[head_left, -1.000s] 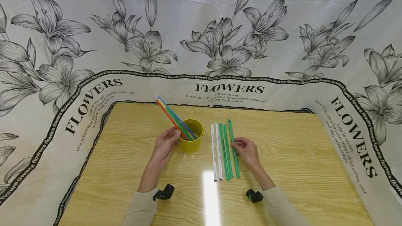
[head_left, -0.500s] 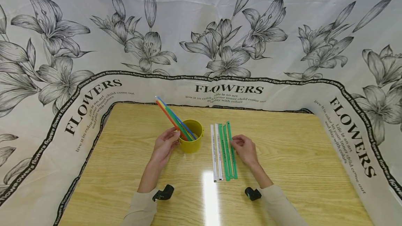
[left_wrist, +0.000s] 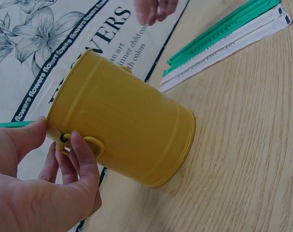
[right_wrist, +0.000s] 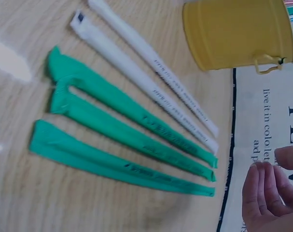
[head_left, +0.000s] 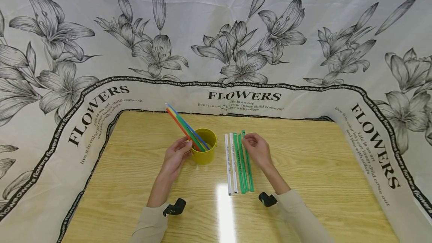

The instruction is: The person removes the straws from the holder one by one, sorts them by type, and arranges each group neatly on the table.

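In the head view my left hand (head_left: 176,156) grips the near-left rim of a yellow metal bucket (head_left: 204,157), thumb at the rim and fingers by the handle loop (left_wrist: 94,145). Several long straws (head_left: 183,126) in red, yellow, green and blue lean out of the bucket past my thumb. My right hand (head_left: 259,151) is over the far end of the rightmost wrapped green straw (right_wrist: 88,153). In the right wrist view its fingers are bent, thumb apart, nothing between them. Three green straws and two white wrapped straws (right_wrist: 141,82) lie side by side.
The straws and bucket stand on a light wooden table (head_left: 310,153). A white cloth (head_left: 246,104) with flower prints and lettering rises along its back and sides. Black wrist cameras (head_left: 175,207) sit at both sleeves, and light glares on the table near the front.
The rightmost green straw has moved left, closer to the others. My right hand has let go of it and shifted toward its far end. My left hand stays on the bucket.
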A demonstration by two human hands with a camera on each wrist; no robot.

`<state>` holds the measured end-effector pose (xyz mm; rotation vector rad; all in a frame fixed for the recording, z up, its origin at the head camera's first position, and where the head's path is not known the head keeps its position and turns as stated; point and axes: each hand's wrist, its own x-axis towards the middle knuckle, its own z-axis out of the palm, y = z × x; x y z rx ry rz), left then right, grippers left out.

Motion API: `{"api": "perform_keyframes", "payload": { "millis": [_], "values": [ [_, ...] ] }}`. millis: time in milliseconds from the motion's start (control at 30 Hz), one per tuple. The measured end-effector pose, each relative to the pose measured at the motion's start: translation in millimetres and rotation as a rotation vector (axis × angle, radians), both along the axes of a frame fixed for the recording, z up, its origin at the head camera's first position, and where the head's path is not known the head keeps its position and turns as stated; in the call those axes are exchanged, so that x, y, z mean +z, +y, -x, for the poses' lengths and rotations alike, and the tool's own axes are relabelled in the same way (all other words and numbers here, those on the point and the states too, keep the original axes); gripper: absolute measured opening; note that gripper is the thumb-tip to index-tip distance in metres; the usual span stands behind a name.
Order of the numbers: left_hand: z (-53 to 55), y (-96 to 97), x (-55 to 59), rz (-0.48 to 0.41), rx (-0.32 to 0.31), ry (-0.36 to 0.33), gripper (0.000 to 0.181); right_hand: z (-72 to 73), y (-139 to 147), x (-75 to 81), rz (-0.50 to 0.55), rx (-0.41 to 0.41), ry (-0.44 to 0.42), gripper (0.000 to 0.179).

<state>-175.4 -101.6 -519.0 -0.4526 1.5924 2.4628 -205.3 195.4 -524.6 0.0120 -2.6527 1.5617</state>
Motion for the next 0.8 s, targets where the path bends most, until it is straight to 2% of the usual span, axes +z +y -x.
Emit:
{"api": "perform_keyframes", "payload": {
  "millis": [267,500,800],
  "values": [
    [-0.1,-0.9,0.2,0.008,-0.004,-0.001,0.043,9.8,-15.7,24.0,0.064,0.06,0.056,0.026],
    [-0.4,0.1,0.2,0.002,0.005,0.0,0.042,18.9,-32.9,41.4,0.132,0.126,0.142,0.026],
    [0.0,-1.3,-2.9,0.008,-0.007,-0.007,0.044,22.2,-58.2,47.0,0.185,0.232,0.201,0.03]
  ]
}}
